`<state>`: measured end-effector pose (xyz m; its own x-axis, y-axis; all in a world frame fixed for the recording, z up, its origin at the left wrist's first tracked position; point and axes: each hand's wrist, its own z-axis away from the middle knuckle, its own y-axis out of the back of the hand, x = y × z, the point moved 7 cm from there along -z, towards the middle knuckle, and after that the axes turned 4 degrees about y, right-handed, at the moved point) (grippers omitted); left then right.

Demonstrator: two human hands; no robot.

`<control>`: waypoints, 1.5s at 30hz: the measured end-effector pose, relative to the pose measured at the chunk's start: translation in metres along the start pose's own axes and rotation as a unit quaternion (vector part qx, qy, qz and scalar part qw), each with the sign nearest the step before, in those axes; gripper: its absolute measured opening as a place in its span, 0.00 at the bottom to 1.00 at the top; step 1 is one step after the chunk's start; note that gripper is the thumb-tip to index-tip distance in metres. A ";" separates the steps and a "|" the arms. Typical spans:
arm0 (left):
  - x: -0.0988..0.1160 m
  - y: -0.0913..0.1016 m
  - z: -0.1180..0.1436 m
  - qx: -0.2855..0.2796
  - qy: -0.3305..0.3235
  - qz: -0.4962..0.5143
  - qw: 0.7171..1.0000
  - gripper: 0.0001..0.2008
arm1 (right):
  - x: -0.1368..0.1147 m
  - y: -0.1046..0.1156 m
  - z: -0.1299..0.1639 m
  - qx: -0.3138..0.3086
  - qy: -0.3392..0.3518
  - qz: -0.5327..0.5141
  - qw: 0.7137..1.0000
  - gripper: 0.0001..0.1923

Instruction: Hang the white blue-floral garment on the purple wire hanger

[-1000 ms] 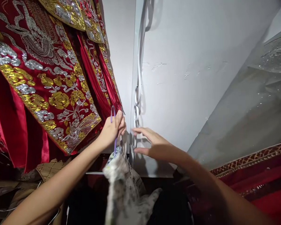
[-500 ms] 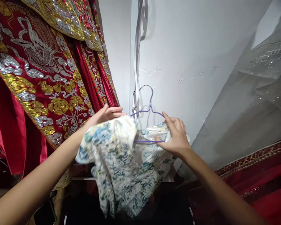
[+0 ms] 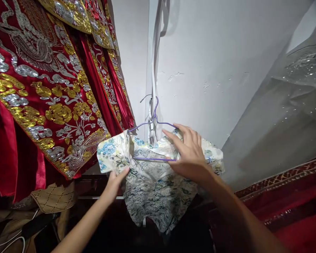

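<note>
Head view: left hand seemingly pinching floral blouse (on purple hanger), right hand spread flat atop

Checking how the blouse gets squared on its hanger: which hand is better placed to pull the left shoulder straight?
Probably the left hand: it already touches the floral blouse there, while the right hand steadies the purple hanger.

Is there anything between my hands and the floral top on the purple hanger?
Nothing visible. The right hand already rests on the floral top and the purple hanger, and the left hand touches the top's lower left edge. The red embroidered robes hang off to the left.
</note>
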<state>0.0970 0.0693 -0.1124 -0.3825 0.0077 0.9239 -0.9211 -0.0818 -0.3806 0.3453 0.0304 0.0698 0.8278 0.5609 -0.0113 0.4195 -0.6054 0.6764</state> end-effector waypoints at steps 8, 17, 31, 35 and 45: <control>-0.027 -0.011 0.019 0.079 0.043 0.079 0.993 0.29 | -0.004 -0.035 0.063 0.125 -0.179 -0.373 0.902 0.11; -0.025 -0.021 0.036 0.084 0.068 0.087 0.990 0.34 | -0.038 -0.185 0.139 -0.105 -0.420 -0.452 0.780 0.31; -0.041 -0.003 0.075 0.217 -0.179 -0.315 0.906 0.32 | -0.042 -0.171 0.175 -0.074 -0.479 -0.538 0.690 0.26; -0.079 -0.038 0.078 0.056 -0.148 -0.374 0.914 0.18 | -0.052 -0.162 0.174 -0.099 -0.457 -0.547 0.695 0.26; -0.096 -0.054 0.066 -0.075 -0.174 -0.350 0.917 0.11 | -0.029 -0.130 0.124 -0.086 -0.434 -0.550 0.709 0.15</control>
<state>0.1888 0.0068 -0.1781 0.3296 -0.3146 0.8902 -0.9416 -0.0405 0.3343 0.3126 0.0229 -0.1091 -0.0146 0.0367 -0.9992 0.9987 0.0484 -0.0128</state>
